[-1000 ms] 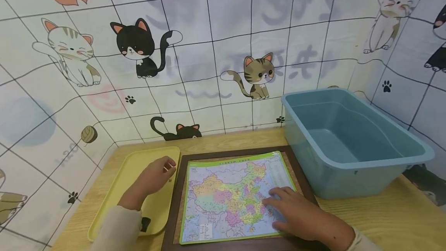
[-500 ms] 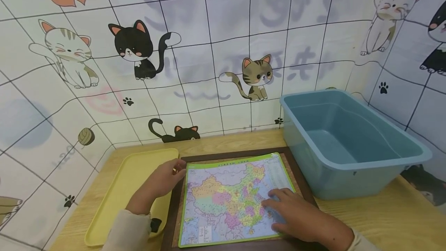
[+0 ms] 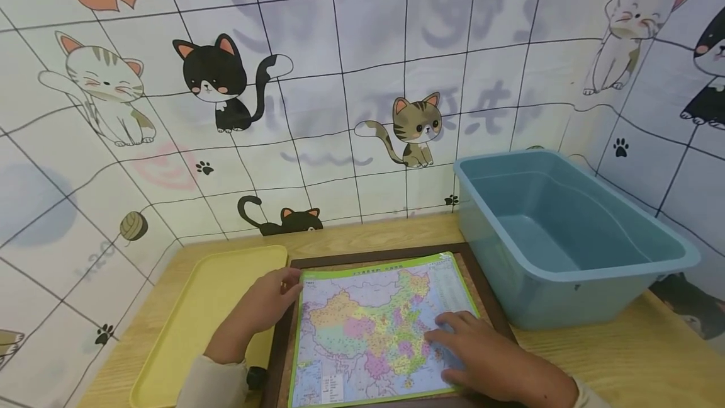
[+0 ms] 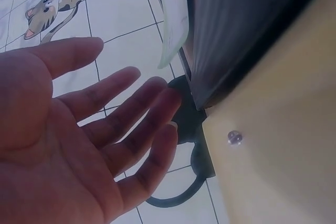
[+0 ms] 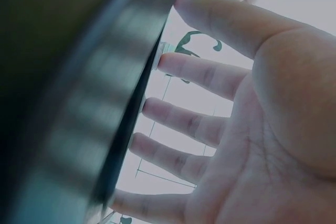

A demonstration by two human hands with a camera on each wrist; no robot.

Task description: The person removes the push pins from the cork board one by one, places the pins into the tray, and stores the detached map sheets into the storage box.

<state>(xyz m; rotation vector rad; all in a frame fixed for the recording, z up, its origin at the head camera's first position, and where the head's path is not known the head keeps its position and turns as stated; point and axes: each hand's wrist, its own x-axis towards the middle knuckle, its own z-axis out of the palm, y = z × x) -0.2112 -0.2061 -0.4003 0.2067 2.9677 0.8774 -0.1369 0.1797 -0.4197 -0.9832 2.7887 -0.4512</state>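
A colourful map of China (image 3: pixel 362 326) with a green border lies on a dark-framed cork board (image 3: pixel 282 345). Its upper-left corner is beside the fingertips of my left hand (image 3: pixel 262 310), which hovers across the board's left edge. In the left wrist view that hand's palm holds nothing and the fingers are loosely spread. Over the map's right part rests my right hand (image 3: pixel 481 354), fingers apart, tips at the map's surface. The right wrist view shows those fingertips along the board's edge, palm bare.
Left of the board is a yellow tray (image 3: pixel 209 294); a small shiny bead (image 4: pixel 235 138) sits on it in the left wrist view. A blue-grey tub (image 3: pixel 544 291) stands right of the board. A cat-patterned wall (image 3: pixel 340 194) rises behind the wooden table (image 3: pixel 379 232).
My left hand has moved right, from over the yellow tray to the map's upper-left corner. My right hand has stayed on the map's right part.
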